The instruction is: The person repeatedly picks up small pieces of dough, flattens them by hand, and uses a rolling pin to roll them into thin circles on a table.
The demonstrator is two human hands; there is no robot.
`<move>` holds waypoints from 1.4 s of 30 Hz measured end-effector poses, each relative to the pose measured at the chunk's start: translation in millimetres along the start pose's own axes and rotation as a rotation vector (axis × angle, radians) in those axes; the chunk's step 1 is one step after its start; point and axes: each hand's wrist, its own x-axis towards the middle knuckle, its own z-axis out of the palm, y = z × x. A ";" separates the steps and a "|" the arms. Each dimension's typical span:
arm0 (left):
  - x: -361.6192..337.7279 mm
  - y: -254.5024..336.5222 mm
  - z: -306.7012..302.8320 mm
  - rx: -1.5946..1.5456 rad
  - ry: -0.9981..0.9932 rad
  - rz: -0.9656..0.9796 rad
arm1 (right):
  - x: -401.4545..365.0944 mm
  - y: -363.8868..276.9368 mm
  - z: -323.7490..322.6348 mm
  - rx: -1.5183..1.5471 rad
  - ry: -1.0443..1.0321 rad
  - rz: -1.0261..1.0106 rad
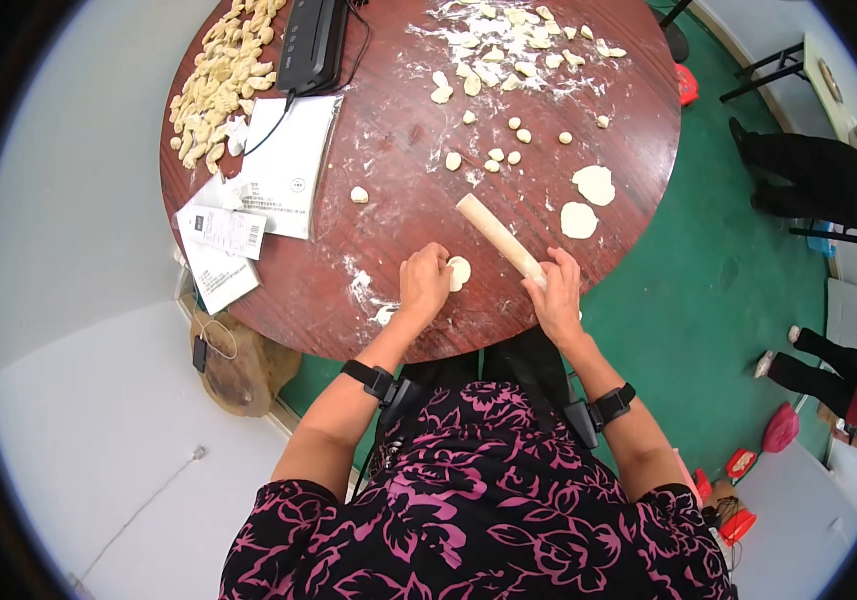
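Curling the left hand at a small dough disc on the table, probably steadying it; cannot tell from above how firmly. Gripping the rolling pin by its near end in the right hand, clear of the disc. Facing dough balls beyond and two flat rounds rightward, apparently set aside for room.

A dough disc lies on the table, left of the rolling pin.

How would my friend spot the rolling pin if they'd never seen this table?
Find the big round reddish-brown table. Near its closest edge, the right hand holds one end of the rolling pin, a pale stick slanting away to the left. It's long and straight, unlike the little dough balls and flat dough rounds nearby.
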 end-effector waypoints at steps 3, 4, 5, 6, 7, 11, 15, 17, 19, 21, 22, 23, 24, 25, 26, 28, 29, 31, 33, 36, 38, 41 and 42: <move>4.3 -1.2 -4.3 -0.476 -0.093 -0.255 | -0.3 0.7 0.0 0.004 0.000 -0.009; 1.7 1.5 -6.5 -0.732 -0.115 -0.398 | 0.1 0.8 0.0 0.004 0.003 -0.012; -1.3 4.5 -9.4 -0.989 -0.134 -0.541 | 1.5 -0.1 0.0 0.006 0.005 -0.017; -4.7 0.8 -8.1 -0.973 -0.044 -0.553 | 2.8 -1.5 1.1 0.009 0.007 -0.022; -8.7 -6.3 -4.6 -0.955 0.045 -0.564 | 4.0 -3.3 3.2 0.009 -0.007 -0.023; -27.9 -25.7 -1.4 -0.777 0.048 -0.524 | 9.4 -18.3 16.3 -0.017 -0.080 -0.092; -41.2 -33.7 -19.9 -0.788 0.016 -0.623 | 7.9 -33.5 32.6 -0.232 -0.249 -0.283; -42.1 -40.1 -33.0 -0.773 0.038 -0.656 | 11.1 -40.7 34.9 -0.388 -0.303 -0.351; -35.0 -63.6 -31.0 -0.463 0.266 -0.363 | 45.4 -41.3 25.3 -0.482 -0.264 -0.288; -27.8 -52.6 -39.8 -0.155 0.457 -0.093 | 40.5 -46.0 23.6 -0.488 -0.281 -0.255; -21.0 -33.4 -48.7 -0.014 0.555 0.026 | 27.2 -46.0 28.6 -0.487 -0.348 -0.274; -17.4 -20.4 -52.9 0.127 0.654 0.131 | 8.6 -45.5 36.4 -0.440 -0.361 -0.339; -15.0 -20.6 -49.3 0.126 0.627 0.137 | -3.0 -50.1 37.7 -0.385 -0.389 -0.403; -11.6 -22.6 -47.9 0.133 0.596 0.142 | -6.4 -47.7 38.7 -0.475 -0.385 -0.418; -7.3 -25.5 -49.3 0.146 0.566 0.153 | 6.0 -46.9 37.8 -0.560 -0.395 -0.397; -7.3 -34.8 -46.7 0.140 0.545 0.114 | 33.0 -41.9 32.4 -0.600 -0.300 -0.303; -6.4 -36.3 -47.1 0.139 0.548 0.117 | 39.9 -43.6 26.2 -0.554 -0.280 -0.291; 2.8 -36.5 -49.1 0.126 0.570 0.128 | 21.6 -44.7 30.5 -0.457 -0.374 -0.374; 0.6 -42.5 -55.4 0.117 0.592 0.112 | -5.5 -53.5 31.7 -0.350 -0.462 -0.450; -4.6 -49.1 -62.3 0.130 0.589 0.079 | 23.2 -45.5 33.8 -0.514 -0.422 -0.359; -1.8 -53.1 -63.8 0.155 0.561 0.077 | 34.0 -41.3 31.8 -0.501 -0.349 -0.360; 0.5 -52.7 -65.0 0.164 0.577 0.100 | 5.9 -47.7 33.4 -0.357 -0.431 -0.428; -0.7 -51.7 -65.3 0.146 0.578 0.094 | -5.6 -50.9 36.9 -0.339 -0.401 -0.491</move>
